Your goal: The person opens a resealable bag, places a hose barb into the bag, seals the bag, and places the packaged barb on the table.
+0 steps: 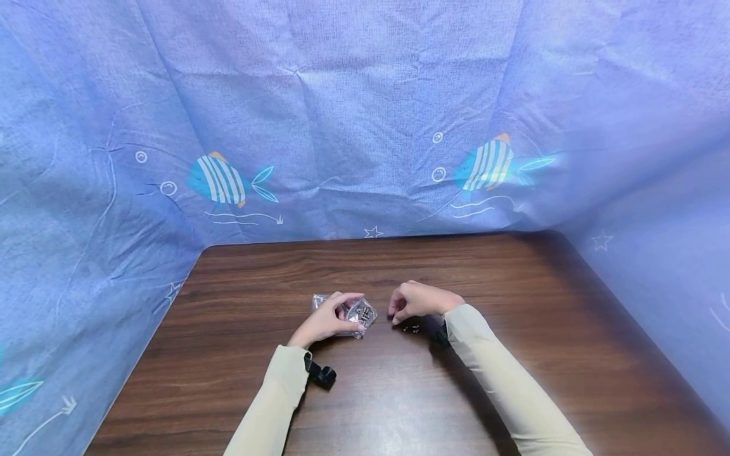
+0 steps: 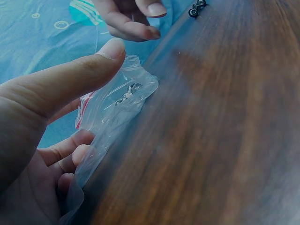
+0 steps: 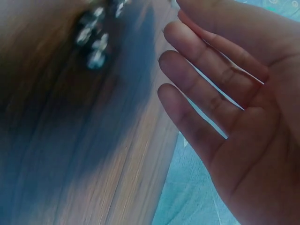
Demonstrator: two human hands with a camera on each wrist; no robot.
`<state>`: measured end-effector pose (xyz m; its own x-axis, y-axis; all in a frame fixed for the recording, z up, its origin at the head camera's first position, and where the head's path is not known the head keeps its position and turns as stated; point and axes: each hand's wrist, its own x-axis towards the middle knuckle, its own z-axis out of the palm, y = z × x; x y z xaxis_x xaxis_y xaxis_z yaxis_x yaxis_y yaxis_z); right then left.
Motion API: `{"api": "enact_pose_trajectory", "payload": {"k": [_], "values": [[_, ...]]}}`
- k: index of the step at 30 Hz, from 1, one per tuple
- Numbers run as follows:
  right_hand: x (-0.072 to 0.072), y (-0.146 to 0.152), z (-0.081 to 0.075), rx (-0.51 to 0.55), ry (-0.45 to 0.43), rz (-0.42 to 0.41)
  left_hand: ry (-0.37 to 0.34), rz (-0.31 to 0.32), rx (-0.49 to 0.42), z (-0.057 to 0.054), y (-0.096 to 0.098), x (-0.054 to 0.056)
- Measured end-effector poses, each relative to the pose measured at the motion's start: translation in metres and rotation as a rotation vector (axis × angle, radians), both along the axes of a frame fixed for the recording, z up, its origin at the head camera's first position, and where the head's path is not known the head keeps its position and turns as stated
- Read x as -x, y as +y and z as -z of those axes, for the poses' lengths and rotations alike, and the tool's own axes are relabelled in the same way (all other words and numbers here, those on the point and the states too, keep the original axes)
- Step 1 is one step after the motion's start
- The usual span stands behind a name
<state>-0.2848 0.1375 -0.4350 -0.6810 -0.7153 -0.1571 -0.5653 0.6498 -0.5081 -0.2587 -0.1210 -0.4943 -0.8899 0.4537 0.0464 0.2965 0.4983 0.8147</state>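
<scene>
My left hand (image 1: 329,320) holds a clear zip bag (image 1: 345,304) on the table, its thumb on one side and its fingers curled on the other. Small shiny metal pieces, apparently screws (image 1: 365,313), lie inside the bag. In the left wrist view, the bag's red-striped zip edge (image 2: 83,110) shows beside the thumb. To the right, my right hand (image 1: 421,300) hovers low over the table with its fingers loosely bent. Thumb and fingertips stand apart in the left wrist view, and nothing shows between them. Several loose metal pieces (image 1: 412,329) lie beneath this hand, blurred in the right wrist view.
The brown wood-grain table (image 1: 365,405) extends around both hands. Blue cloth (image 1: 353,126) printed with fish hangs behind it and along both sides. A black wrist strap with a camera (image 1: 322,375) sits at the left cuff.
</scene>
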Motion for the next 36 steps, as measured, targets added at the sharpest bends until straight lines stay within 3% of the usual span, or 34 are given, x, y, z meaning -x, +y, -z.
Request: {"api": "enact_pose_trajectory", "payload": {"k": [16, 36], "values": [[-0.003, 0.012, 0.004, -0.047, -0.072, -0.023, 0.006, 0.022, -0.006, -0.001, 0.001, 0.000], [-0.003, 0.013, 0.009, -0.033, 0.041, -0.094, -0.004, 0.017, -0.002, 0.000, 0.000, 0.000]]}}
